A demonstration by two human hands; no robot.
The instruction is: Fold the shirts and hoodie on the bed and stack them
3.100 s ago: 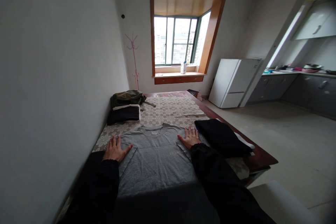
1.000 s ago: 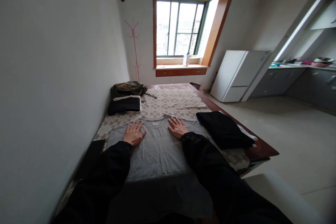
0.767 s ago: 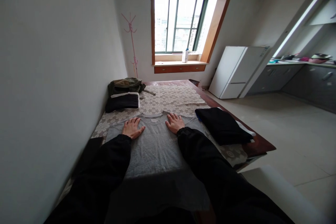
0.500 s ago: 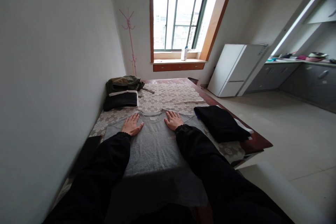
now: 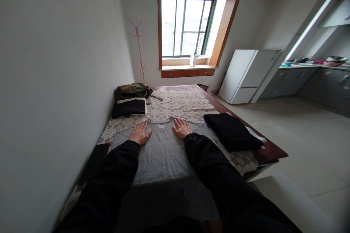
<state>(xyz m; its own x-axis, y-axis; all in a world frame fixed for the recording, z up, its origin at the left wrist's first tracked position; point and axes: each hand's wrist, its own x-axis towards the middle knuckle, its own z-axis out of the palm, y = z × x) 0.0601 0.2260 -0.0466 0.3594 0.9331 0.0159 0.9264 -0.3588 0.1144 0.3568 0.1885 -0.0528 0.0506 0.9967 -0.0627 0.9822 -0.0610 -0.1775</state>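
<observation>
Head view: a person's left hand (image 5: 140, 133) and right hand (image 5: 182, 129) rest palm down, fingers splayed, at 11 and 1 o'clock on a gray T-shirt (image 5: 161, 158) lying flat over patterned cloth (image 5: 183, 102). Folded black fabric (image 5: 232, 133) lies at 2 o'clock, an olive bag (image 5: 132, 89) at 11.

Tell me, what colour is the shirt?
The shirt is grey, best seen in the head view.
</observation>
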